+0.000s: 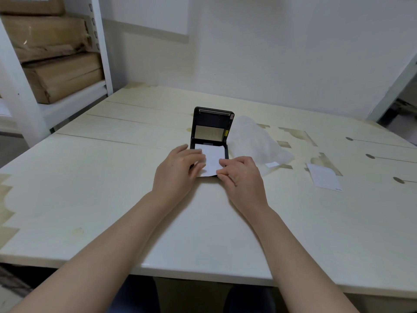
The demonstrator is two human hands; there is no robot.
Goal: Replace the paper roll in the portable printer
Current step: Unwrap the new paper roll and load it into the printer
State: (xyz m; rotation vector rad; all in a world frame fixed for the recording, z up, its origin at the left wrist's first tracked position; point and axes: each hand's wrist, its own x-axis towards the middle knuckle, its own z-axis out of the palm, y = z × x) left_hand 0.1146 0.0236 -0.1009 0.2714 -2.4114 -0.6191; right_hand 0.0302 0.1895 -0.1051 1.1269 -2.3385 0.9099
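The portable printer [213, 123] is being steadied near the middle of the table [112, 177], its lid standing open and upright. A white paper strip [212, 158] is being held stretched from its compartment toward the person. The strip's near right corner is being pinched by the right hand [241, 177], while the printer's left side is being pressed by the fairly straight fingers of the left hand [178, 170]. A white bag [255, 143] is lying just beside the printer
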